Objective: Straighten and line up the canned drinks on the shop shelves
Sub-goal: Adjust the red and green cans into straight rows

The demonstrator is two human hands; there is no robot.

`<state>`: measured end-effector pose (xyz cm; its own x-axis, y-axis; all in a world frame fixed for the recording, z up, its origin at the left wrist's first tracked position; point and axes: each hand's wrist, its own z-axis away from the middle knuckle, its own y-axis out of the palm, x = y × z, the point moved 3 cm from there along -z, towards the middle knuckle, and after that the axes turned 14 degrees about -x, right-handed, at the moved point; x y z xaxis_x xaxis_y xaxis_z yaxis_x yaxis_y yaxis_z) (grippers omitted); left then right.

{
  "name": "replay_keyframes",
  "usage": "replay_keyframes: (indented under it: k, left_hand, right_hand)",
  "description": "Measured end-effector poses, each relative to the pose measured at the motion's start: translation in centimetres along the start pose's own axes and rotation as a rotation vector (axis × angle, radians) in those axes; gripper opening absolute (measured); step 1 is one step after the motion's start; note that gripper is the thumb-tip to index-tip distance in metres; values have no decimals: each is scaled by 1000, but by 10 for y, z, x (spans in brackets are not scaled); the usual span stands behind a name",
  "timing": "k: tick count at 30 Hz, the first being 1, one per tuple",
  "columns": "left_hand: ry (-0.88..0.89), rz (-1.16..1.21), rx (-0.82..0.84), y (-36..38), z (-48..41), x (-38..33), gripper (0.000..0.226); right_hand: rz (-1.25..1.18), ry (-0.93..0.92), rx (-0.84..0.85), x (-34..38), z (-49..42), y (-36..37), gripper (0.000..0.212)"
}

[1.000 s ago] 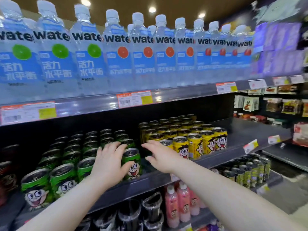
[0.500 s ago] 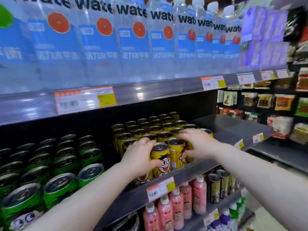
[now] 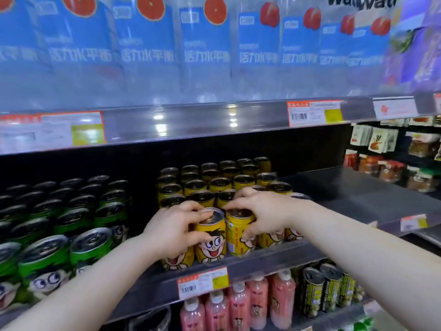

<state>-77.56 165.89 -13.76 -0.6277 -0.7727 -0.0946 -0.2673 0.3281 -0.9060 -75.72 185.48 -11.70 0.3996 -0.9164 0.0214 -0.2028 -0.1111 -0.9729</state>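
Observation:
Yellow cans with a cartoon face stand in several rows on the middle shelf (image 3: pixel 267 258). My left hand (image 3: pixel 171 230) grips a front-row yellow can (image 3: pixel 211 244) whose face looks outward. My right hand (image 3: pixel 265 213) grips the yellow can beside it (image 3: pixel 236 235), whose face is turned sideways. Further yellow cans (image 3: pixel 214 182) stand behind, partly hidden by my hands. Green cans (image 3: pixel 71 225) of the same brand fill the shelf's left part in rows.
Blue-labelled water bottles (image 3: pixel 205 48) line the shelf above, its rail carrying price tags (image 3: pixel 315 113). Pink bottles (image 3: pixel 238 304) and dark cans (image 3: pixel 322 290) stand on the shelf below. The middle shelf's right part (image 3: pixel 358 189) is bare. Snack packs (image 3: pixel 381 139) hang at far right.
Both hands left the green cans and moved right to the yellow cans. The view moved closer and rightward. My hands now close on two neighbouring front-row yellow cans.

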Motion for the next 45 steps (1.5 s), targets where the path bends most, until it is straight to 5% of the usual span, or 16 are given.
replay_keyframes:
  k: [3, 7, 14, 18, 23, 35, 45]
  left_hand:
    - [-51, 21, -2, -1, 1, 0, 96]
    - [-133, 23, 32, -4, 1, -7, 64]
    - [-181, -87, -86, -4, -17, -63, 79]
    - [-179, -129, -44, 13, -33, -91, 80]
    - [-179, -183, -35, 27, -34, -90, 63]
    - [-158, -279, -55, 24, -30, -95, 69]
    - [-372, -370, -54, 16, 5, -70, 81]
  right_hand:
    - [43, -37, -32, -3, -5, 1, 82]
    - [102, -73, -75, -3, -7, 3, 85]
    - [-86, 48, -146, -62, 18, -35, 73]
    - [29, 143, -20, -98, 42, -34, 66]
    - [-43, 168, -71, -106, 59, -14, 74]
    - [33, 85, -114, -92, 52, -17, 77]
    - [-67, -57, -154, -72, 41, -9, 54]
